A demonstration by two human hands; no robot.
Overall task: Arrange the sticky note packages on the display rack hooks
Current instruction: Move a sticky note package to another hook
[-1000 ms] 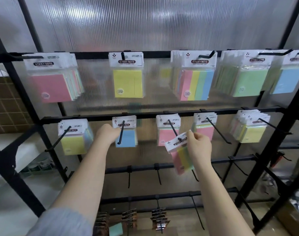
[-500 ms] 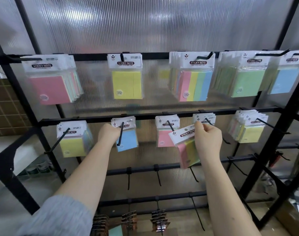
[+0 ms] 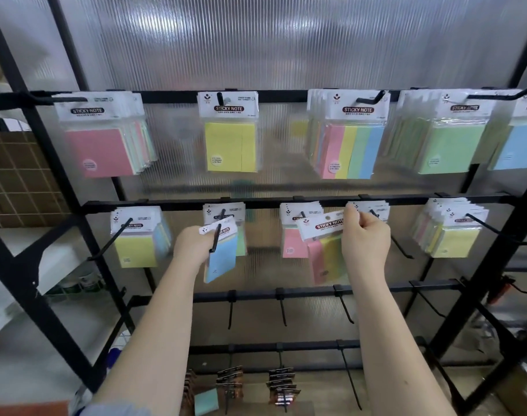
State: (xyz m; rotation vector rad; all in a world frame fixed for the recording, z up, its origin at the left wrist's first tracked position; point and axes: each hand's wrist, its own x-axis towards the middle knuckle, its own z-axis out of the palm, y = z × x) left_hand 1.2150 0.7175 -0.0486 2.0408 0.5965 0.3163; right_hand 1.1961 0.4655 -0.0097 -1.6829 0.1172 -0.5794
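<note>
A: What is on the display rack (image 3: 286,201), going left to right?

B: On the middle bar, near the rack's left edge, a yellow-fronted stack (image 3: 139,235) hangs on its hook. Next, the left hand (image 3: 193,246) pinches the header of a blue package (image 3: 221,256), which sits out at the tip of the second hook (image 3: 216,237).

A: And the other hand?

B: Right of centre, the right hand (image 3: 365,241) has its fingers curled round the header edge of a multicolour package (image 3: 325,249), tilted, in front of the pink stack (image 3: 292,232). Its punched hole shows at the header's top, not on any hook. Near the right edge hangs another full stack (image 3: 454,228).

A: How should each be hung well?

B: My judgement: level the multicolour header, line its hole with a hook tip, then slide it back. The hook behind the right hand (image 3: 401,247) seems nearest. The blue one looks barely seated, so guide it squarely along the wire.
</note>
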